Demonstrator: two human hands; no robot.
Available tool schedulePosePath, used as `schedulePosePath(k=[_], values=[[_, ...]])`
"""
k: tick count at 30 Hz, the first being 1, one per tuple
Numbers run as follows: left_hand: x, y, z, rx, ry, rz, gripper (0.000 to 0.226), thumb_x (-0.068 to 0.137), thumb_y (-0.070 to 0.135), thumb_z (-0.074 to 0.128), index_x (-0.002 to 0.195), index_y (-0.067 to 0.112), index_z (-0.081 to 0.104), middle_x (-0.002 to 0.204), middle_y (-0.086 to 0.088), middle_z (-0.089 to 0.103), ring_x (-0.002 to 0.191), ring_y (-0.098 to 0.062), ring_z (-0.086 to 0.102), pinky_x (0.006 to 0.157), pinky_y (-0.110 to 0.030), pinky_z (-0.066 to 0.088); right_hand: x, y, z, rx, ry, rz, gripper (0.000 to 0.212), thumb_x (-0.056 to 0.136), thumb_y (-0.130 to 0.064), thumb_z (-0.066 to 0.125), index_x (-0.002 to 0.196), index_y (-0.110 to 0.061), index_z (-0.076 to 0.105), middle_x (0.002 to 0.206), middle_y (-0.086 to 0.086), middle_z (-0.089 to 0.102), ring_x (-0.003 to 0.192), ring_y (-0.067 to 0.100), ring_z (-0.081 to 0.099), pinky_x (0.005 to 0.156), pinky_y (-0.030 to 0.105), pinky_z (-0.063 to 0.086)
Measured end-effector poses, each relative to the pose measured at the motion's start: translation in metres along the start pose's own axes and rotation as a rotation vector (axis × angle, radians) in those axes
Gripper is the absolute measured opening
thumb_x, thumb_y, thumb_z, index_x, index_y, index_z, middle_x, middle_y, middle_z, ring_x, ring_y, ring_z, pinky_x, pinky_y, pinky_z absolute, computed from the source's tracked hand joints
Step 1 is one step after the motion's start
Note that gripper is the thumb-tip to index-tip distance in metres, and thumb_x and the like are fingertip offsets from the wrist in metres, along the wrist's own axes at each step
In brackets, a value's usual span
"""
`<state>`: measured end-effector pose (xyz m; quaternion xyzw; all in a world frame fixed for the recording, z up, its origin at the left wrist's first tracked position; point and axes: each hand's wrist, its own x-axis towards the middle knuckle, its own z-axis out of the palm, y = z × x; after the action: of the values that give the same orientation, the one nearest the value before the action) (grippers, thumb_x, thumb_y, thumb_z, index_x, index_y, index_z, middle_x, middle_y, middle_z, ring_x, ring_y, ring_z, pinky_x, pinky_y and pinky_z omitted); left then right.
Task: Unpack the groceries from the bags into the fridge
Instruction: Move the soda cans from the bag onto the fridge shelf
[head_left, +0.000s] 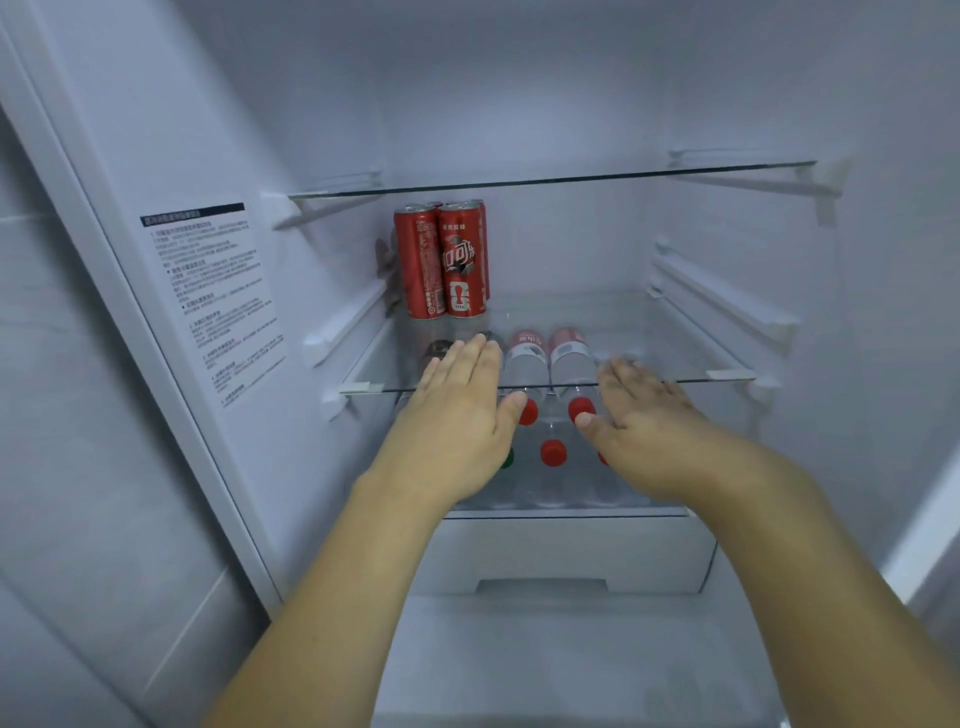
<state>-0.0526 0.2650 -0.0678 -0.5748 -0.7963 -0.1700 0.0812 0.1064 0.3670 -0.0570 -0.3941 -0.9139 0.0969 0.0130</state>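
Bottles (527, 364) lie between both hands' straight, empty fingers (467, 358); cans (441, 260) stand well beyond.

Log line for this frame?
left hand open | right hand open | red cans on middle shelf | bottles below

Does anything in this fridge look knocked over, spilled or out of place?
Nothing stands out. The red cans stand upright at the back left of the middle glass shelf. The water bottles sit in rows on the shelf below. Both the left hand and right hand are open and empty.
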Motion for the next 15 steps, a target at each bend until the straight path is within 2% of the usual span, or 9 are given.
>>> schedulePosePath(k=[9, 15], values=[[-0.038, -0.004, -0.003, -0.004, -0.049, -0.145, 0.063, 0.105, 0.043, 0.027, 0.157, 0.014, 0.006, 0.165, -0.001, 0.001, 0.151, -0.015, -0.001, 0.123, -0.031, 0.001, -0.012, -0.017, 0.007, 0.014, -0.038, -0.082, 0.062, 0.105, -0.043, 0.017, 0.155, -0.017, -0.009, 0.161, 0.002, -0.02, 0.148, 0.016, -0.018, 0.119, 0.034, -0.012], [-0.06, -0.014, -0.006, -0.026, -0.067, -0.162, 0.062, 0.105, 0.041, 0.029, 0.157, 0.014, 0.009, 0.165, -0.001, 0.004, 0.15, -0.017, 0.005, 0.122, -0.031, 0.005, -0.025, -0.038, 0.014, -0.012, -0.063, -0.112, 0.063, 0.106, -0.041, 0.018, 0.155, -0.014, -0.009, 0.161, 0.003, -0.02, 0.149, 0.018, -0.018, 0.121, 0.036, -0.011]])
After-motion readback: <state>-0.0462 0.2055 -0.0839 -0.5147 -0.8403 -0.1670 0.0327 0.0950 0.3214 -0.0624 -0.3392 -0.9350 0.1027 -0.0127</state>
